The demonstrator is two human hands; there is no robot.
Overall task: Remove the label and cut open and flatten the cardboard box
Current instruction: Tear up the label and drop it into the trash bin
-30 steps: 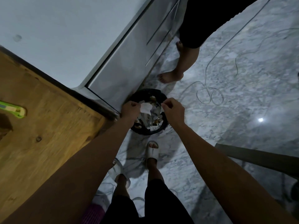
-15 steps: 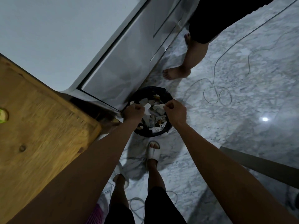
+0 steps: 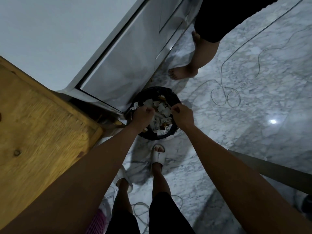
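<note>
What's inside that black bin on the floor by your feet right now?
The round black waste bin holds torn white paper scraps with a few yellowish bits among them. The left hand and right hand hover over it and cover part of the pile; anything deeper is hidden.

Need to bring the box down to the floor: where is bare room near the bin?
Bare marble floor lies right of the bin, below the coiled cable. Crowded: both hands, left hand and right hand, over the bin, a slippered foot just below it, a bare foot above.
</note>
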